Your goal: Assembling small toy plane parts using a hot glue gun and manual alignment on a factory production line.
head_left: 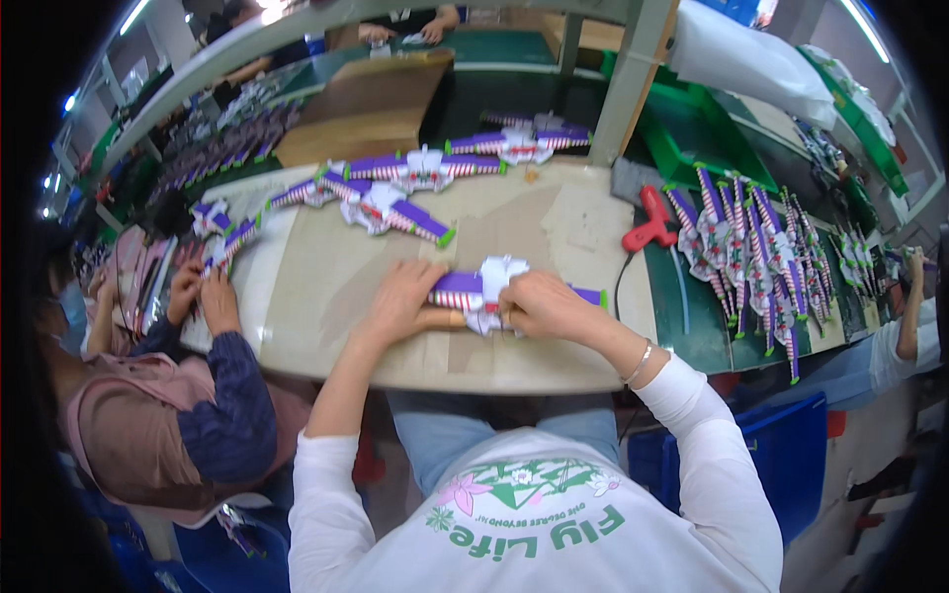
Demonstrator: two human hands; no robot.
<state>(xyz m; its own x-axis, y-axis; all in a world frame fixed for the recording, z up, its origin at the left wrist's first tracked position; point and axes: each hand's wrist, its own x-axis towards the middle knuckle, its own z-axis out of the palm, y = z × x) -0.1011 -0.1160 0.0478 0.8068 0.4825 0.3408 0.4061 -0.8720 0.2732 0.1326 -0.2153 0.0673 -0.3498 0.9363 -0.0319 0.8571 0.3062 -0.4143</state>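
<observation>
A winged toy part (502, 269) lies on the table in front of me, with a white middle, purple wings, red-and-white striped edges and green tips. My left hand (403, 301) holds its left wing, the fingers over the purple top and the thumb stretched along the near edge. A tan wrap covers that thumb's tip. My right hand (549, 306) is closed over the right side of the white middle. Whatever its fingertips pinch is hidden under the hand. The right wing's green tip shows beyond it.
More winged parts (425, 172) lie along the table's far edge. A red glue gun (650, 222) rests at right, beside a pile of winged parts (736, 232). Behind are a green tray (707, 138) and a post (633, 84). A co-worker's hands (203, 296) handle another part at left.
</observation>
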